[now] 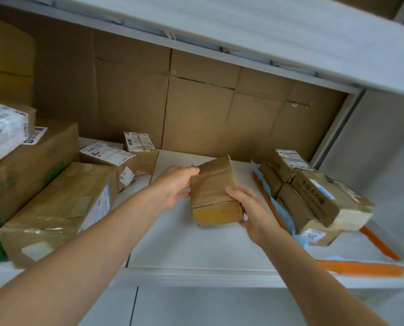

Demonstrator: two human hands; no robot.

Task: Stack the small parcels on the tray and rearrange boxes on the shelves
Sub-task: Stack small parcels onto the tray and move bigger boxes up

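On the far left of the white shelf (196, 250) sits a pile of bigger boxes. A box with a white label (5, 130) rests on top of a big brown box with green print (31, 165). A long taped box (60, 208) lies in front of them, near the edge. Just right of these, farther back, are a flat labelled box (107, 153) and a small upright box (138, 141), which stands close to the cardboard back wall (219, 102). They look pushed to that side to leave room in the middle. In that open middle spot, the left hand (175, 187) grips the far left side of a small brown parcel (214, 191), with its fingers curled round the edge. The right hand (250, 211) holds the near right corner of the same parcel. I think two hands are used to keep it steady, because it is tilted with the far end up. I cannot tell if its near end touches the shelf. Close by on the right is the tray with the orange rim (361, 267) and a blue lining. A stack of small parcels (323, 201) already lies on it in two layers, packed tight side by side. The held parcel is not yet on the tray, so it likely goes there next.
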